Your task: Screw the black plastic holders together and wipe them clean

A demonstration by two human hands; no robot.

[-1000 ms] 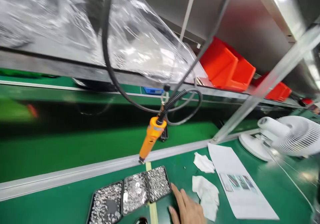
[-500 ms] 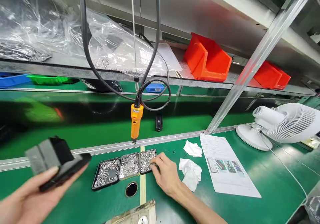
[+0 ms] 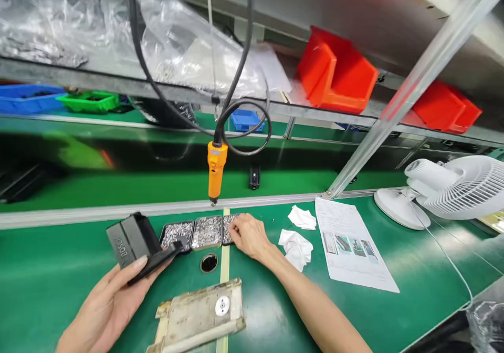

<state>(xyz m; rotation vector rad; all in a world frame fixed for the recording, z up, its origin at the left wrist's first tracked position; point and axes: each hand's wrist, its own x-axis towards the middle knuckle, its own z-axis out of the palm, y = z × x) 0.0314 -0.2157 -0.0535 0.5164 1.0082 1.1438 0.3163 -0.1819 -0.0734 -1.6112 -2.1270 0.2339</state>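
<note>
My left hand point(image 3: 114, 300) is closed around a black plastic housing point(image 3: 134, 240) with raised lettering on its side and a flat flange. The housing is held tilted above the bench, and its flange overlaps the left tray of screws point(image 3: 177, 232) in the view. My right hand point(image 3: 250, 236) reaches into the right tray of small metal parts point(image 3: 229, 221), fingertips pinched together among the pieces. Whatever they grip is too small to make out. Between these two trays sits a middle tray of small metal pieces point(image 3: 207, 231).
An orange electric screwdriver point(image 3: 216, 172) hangs over the bench's back edge. A round dark-centred dish point(image 3: 208, 262) and a worn fixture plate point(image 3: 200, 313) lie in front. To the right are crumpled white cloths point(image 3: 297, 249), a printed sheet point(image 3: 354, 248) and a white fan point(image 3: 464, 187).
My left hand has brought the housing rightward, closer to the trays. My right hand stays at the right tray, its fingers drawn further together. The view has tilted down, showing more of the fixture plate.
</note>
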